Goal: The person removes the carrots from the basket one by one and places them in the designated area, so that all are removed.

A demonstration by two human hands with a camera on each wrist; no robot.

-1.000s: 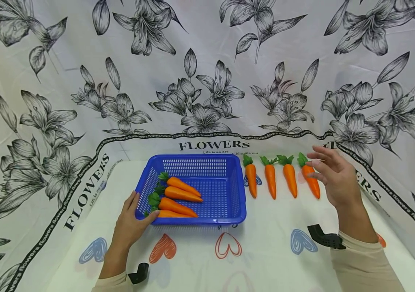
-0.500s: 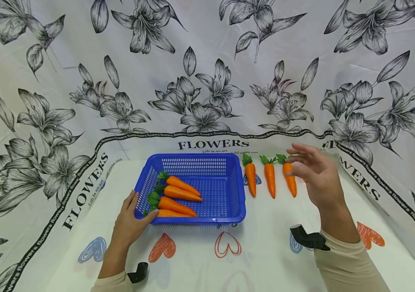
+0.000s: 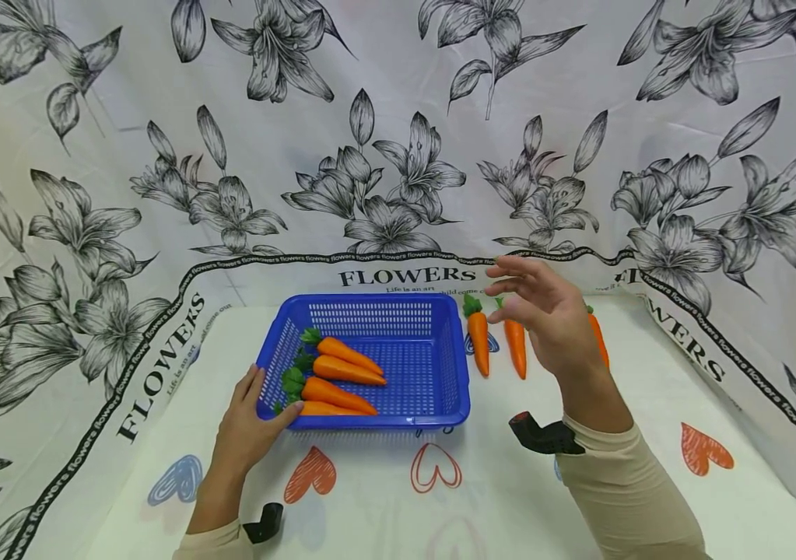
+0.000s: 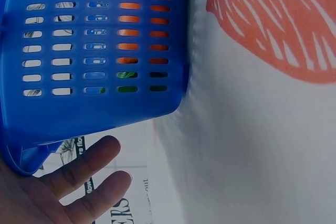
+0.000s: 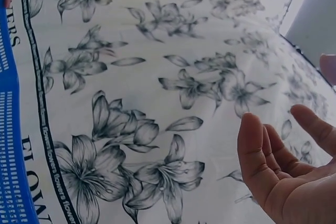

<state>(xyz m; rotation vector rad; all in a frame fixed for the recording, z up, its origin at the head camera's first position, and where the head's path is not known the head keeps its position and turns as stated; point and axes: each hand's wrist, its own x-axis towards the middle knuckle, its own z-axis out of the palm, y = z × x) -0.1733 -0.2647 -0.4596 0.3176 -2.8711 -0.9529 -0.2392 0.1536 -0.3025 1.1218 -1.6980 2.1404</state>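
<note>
My left hand [image 3: 249,424] holds the near left corner of a blue plastic basket [image 3: 462,373], its thumb over the rim. In the left wrist view, two fingers [image 4: 89,163] extend beside the basket's slotted wall [image 4: 94,106]. Several orange toy carrots [image 3: 348,370] with green tops lie in the basket's left half. My right hand [image 3: 545,319] is raised over the row of carrots right of the basket, fingers loosely bent, holding nothing. A carrot [image 3: 479,342] and a second carrot [image 3: 517,350] show left of it; another carrot [image 3: 597,338] shows partly on its right.
A white tablecloth [image 3: 496,482] with printed hearts covers the table. Behind it hangs a flower-patterned cloth [image 3: 390,179], which also rises at both sides. Black mounts [image 3: 545,435] sit on both wrists.
My right hand has moved left along the carrot row, from the rightmost carrot to above the middle ones. The rightmost carrot shows again in part. My left hand and the basket have stayed put.
</note>
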